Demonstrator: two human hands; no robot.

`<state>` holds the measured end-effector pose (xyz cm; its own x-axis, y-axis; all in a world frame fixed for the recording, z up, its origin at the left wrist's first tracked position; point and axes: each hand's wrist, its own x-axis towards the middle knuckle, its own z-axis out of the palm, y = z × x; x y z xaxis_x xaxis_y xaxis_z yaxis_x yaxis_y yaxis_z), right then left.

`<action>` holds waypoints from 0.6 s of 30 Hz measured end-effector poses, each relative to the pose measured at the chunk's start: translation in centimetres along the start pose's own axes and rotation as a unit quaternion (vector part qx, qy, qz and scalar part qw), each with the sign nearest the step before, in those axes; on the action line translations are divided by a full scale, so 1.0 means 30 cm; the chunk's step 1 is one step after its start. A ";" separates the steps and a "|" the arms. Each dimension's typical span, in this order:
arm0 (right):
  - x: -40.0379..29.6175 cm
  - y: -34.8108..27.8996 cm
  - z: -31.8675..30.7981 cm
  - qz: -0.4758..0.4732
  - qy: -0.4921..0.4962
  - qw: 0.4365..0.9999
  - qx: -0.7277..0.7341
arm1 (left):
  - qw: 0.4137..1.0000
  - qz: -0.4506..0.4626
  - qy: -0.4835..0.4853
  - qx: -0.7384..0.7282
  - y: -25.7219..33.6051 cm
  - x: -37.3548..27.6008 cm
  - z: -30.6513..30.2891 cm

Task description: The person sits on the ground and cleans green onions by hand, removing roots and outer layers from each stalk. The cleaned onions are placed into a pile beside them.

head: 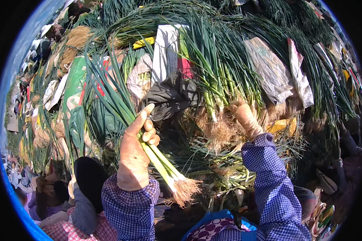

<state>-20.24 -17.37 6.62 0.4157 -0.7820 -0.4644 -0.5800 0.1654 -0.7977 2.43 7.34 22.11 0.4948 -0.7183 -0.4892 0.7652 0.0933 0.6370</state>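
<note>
My left hand (pixel 135 147), in a tan glove, is closed around a few green onions (pixel 160 159). Their pale stems and tan roots hang toward the lower right, and the green leaves fan out to the upper left. My right hand (pixel 244 116), also gloved, reaches into a large heap of green onions (pixel 229 57). It touches the pile just above a mass of stringy roots (pixel 220 129). Its fingertips are partly hidden among the stems, so I cannot tell how firmly they grip.
A dark crumpled cloth (pixel 172 96) and a white sack (pixel 166 54) lie between the heaps. Trimmed leaves and stems (pixel 226 174) litter the ground before me. A co-worker's checked sleeve (pixel 84 211) is close on my left. More sacks (pixel 268 69) rest on the onions to the right.
</note>
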 end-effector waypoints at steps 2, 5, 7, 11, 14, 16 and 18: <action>-0.016 0.031 -0.006 0.038 0.001 0.994 -0.098 | 1.000 0.004 -0.009 0.007 0.007 -0.002 -0.006; -0.016 0.111 -0.005 0.089 -0.043 0.991 0.094 | 1.000 0.008 -0.001 0.008 0.010 -0.018 -0.014; -0.025 0.134 0.001 0.045 -0.018 0.993 0.103 | 1.000 0.002 -0.006 0.003 0.011 -0.010 -0.020; -0.031 0.083 0.086 -0.017 0.027 0.999 0.000 | 1.000 -0.005 -0.006 0.005 0.004 -0.017 0.001; 0.064 0.126 0.186 -0.045 0.050 0.988 -0.136 | 1.000 -0.005 -0.011 0.009 0.001 -0.025 0.022; 0.057 0.069 0.228 -0.019 0.027 0.964 -0.264 | 1.000 0.002 -0.012 0.009 0.018 -0.031 0.020; 0.047 0.031 0.217 -0.045 0.022 0.936 -0.348 | 1.000 0.011 -0.018 0.002 0.033 -0.042 0.015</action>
<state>-15.63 -14.41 2.70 0.4639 -0.8003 -0.3798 -0.8666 -0.3210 -0.3821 2.38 8.03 23.62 0.4966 -0.7405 -0.4529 0.7527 0.1076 0.6495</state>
